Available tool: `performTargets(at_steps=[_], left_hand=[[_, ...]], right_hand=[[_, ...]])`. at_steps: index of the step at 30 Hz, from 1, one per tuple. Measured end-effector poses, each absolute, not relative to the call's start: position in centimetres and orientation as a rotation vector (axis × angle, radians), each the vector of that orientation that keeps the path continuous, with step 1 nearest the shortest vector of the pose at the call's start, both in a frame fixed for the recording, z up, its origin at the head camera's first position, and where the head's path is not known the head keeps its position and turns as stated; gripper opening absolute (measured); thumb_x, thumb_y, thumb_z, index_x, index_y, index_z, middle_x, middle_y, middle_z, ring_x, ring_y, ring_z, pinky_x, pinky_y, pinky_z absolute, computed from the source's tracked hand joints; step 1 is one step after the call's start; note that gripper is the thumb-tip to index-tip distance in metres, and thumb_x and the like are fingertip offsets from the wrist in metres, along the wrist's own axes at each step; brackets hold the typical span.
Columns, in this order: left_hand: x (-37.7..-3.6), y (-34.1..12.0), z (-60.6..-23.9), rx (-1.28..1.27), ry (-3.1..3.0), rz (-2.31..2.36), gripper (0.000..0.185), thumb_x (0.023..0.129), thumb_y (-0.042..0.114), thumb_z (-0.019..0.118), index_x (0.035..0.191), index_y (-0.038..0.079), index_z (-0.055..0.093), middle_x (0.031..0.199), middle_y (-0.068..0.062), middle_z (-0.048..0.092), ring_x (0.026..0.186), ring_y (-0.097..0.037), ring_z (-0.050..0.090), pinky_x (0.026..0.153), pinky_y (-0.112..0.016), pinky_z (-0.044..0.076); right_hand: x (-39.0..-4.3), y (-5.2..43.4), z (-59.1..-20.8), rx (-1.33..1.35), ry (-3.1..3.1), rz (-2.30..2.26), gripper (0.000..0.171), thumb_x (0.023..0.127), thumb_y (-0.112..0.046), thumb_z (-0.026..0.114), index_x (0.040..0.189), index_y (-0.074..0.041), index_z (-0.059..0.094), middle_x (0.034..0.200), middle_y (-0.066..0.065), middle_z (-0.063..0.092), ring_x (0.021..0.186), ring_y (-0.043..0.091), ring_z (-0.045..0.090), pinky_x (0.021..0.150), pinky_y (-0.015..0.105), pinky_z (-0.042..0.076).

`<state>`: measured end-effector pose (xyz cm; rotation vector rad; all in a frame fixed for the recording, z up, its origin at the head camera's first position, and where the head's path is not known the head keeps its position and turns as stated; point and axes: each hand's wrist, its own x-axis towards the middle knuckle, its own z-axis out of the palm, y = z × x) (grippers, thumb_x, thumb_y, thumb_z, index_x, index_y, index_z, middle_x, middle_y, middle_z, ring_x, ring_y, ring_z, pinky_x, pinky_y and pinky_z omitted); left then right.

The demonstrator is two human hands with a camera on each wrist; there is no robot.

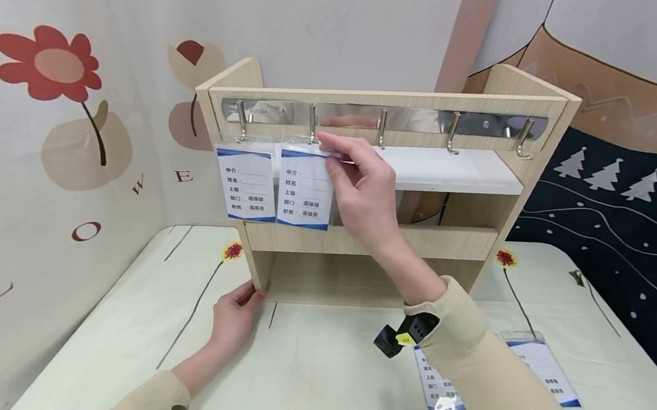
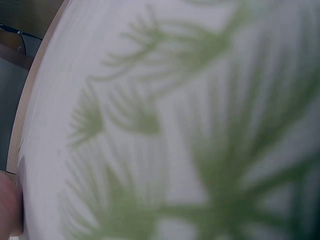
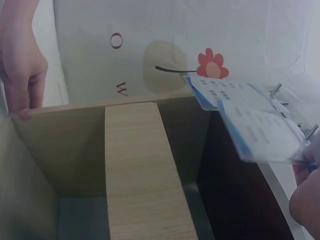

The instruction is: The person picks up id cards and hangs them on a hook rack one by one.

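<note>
A person works at a small wooden desktop shelf (image 1: 381, 235) standing on a floral tablecloth (image 1: 321, 372). Across the shelf's top rail runs a metal hook rail (image 1: 382, 116) with five hooks.

The right hand (image 1: 361, 185) is raised to the rail, with thumb and fingertips pinched on the top edge of a clear-sleeved badge card (image 1: 305, 187) printed in blue and white. The card sits at the second hook (image 1: 313, 126) from the left; whether its slot is already over the hook cannot be told. Just beside it, an identical first badge card (image 1: 246, 184) hangs from the leftmost hook (image 1: 241, 123), the two card edges nearly touching.

The left hand (image 1: 235, 317) rests at the shelf's lower left corner, fingers lightly curled against the side panel, bracing it. The left wrist view shows only blurred cloth pattern.

Two more spare badge cards (image 1: 544, 370) lie flat on the cloth by the right forearm.

Likely risks: if the slot is not fully seated, the card could slip off when the pinch loosens. A sideways nudge from the right hand could knock the neighbouring card loose. Pushing on the rail without the left hand's bracing might tip the light shelf backward.
</note>
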<state>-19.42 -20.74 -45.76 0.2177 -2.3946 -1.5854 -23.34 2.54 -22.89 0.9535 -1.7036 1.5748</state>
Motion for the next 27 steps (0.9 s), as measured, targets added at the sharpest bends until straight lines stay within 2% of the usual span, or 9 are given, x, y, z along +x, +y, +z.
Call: performTargets(at_steps=[12,27], left_hand=[[-19.3,-20.8,-45.6,0.213,-2.402,-1.581,0.039,0.102,0.007,0.062,0.140,-0.002,0.060,0.132,-0.020,0.065,0.120,-0.030,0.064,0.085,-0.013,0.050],[-19.4,-20.7,-45.6,0.204,-2.388,-1.603,0.039,0.102,0.006,0.062,0.140,-0.004,0.059,0.133,-0.021,0.065,0.120,-0.031,0.064,0.084,-0.012,0.050]], right_hand=[[-23.8,2.3,-24.0,0.942,-1.583,1.595,0.030,0.093,0.019,0.058,0.120,0.011,0.069,0.112,0.020,0.066,0.104,0.021,0.063,0.090,0.032,0.057],[-24.0,2.2,-24.0,0.921,-1.574,1.501,0.029,0.093,0.018,0.060,0.119,0.011,0.070,0.116,0.021,0.065,0.102,0.023,0.062,0.086,0.023,0.055]])
